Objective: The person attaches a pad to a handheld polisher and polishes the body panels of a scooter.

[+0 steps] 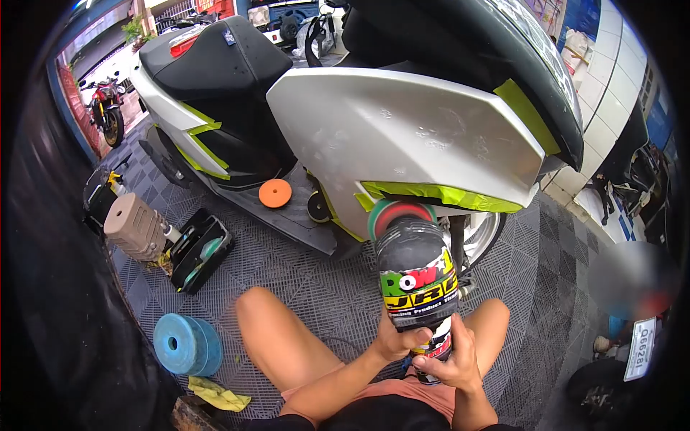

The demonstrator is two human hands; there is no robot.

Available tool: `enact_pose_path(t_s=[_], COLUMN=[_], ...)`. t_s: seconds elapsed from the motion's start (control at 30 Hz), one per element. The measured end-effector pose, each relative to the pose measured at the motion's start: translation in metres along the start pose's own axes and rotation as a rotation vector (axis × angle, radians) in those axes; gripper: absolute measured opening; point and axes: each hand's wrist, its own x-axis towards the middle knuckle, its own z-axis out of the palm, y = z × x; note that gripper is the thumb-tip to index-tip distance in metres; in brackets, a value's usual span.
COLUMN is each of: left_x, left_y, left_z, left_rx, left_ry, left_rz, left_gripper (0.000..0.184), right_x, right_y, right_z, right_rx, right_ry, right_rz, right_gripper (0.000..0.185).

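Both of my hands are wrapped round the handle of a black polisher (417,269) covered in bright stickers. My left hand (397,339) grips it from the left, and my right hand (453,359) holds it from the right with the thumb across the handle. The polisher's red and green pad (402,212) is at the lower edge of the scooter's white front panel (402,136), just under yellow-green masking tape (445,195). Whether the pad's face touches the panel is hidden by the tool. White marks show on the panel.
An orange pad (275,193) lies on the scooter's footboard (302,219). At left are a brown stool (136,226), an open black case (201,251), a blue round stool (188,345) and a yellow cloth (219,394). A front wheel (485,241) stands behind the polisher.
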Motion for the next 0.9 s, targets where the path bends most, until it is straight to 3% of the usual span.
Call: enact_pose_path(t_s=[0.1,0.23,0.5,0.6,0.8,0.9], left_x=[0.002,-0.005,-0.022,-0.018,-0.003,-0.002], left_y=[0.018,0.028,0.033,0.032,0.032,0.035], left_z=[0.015,0.031,0.052,0.043,0.031,0.031], left_rx=[0.111,0.166,0.248,0.321,0.374,0.415], left_ry=[0.082,0.207,0.252,0.231,0.189,0.201], left_rz=[0.033,0.032,0.087,-0.055,-0.022,-0.027], left_gripper=[0.043,0.038,0.04,0.057,0.047,0.045], right_x=[0.002,-0.002,-0.019,-0.017,0.0,0.0], right_y=[0.004,0.007,0.024,0.033,0.042,0.054], right_z=[-0.001,0.0,-0.001,0.004,0.007,0.017], right_rx=[0.098,0.24,0.326,0.408,0.418,0.588], right_ry=[-0.065,-0.091,-0.177,-0.146,-0.138,-0.127], right_rz=[0.056,0.142,0.067,0.092,0.044,0.096], right_gripper=[0.071,0.072,0.075,0.075,0.076,0.078])
